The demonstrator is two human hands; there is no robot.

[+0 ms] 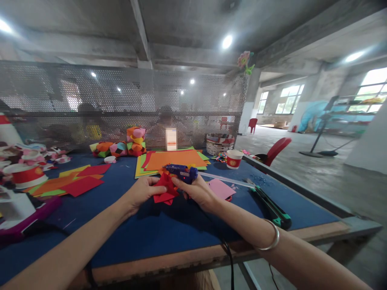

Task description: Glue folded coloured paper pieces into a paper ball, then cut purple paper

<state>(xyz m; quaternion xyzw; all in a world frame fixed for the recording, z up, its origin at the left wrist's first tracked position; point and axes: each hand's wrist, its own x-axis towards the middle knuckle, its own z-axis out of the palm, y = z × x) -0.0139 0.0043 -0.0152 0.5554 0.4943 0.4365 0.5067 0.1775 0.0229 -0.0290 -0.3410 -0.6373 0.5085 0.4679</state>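
Note:
My left hand pinches a piece of folded red paper between thumb and fingers, above the blue tabletop. Wrapped round a blue hot glue gun is my right hand. The gun points left, its nozzle end close over the red paper, and a bit of orange shows behind it. From its back a long clear glue stick sticks out to the right. Beyond both hands lies a stack of coloured paper sheets, orange on top. Pink paper squares lie right of my right hand.
A green-and-black utility knife lies at the right. Behind it stand a paper cup and a woven basket. Cut paper sheets and another paper cup are left. A perforated metal screen closes off the back.

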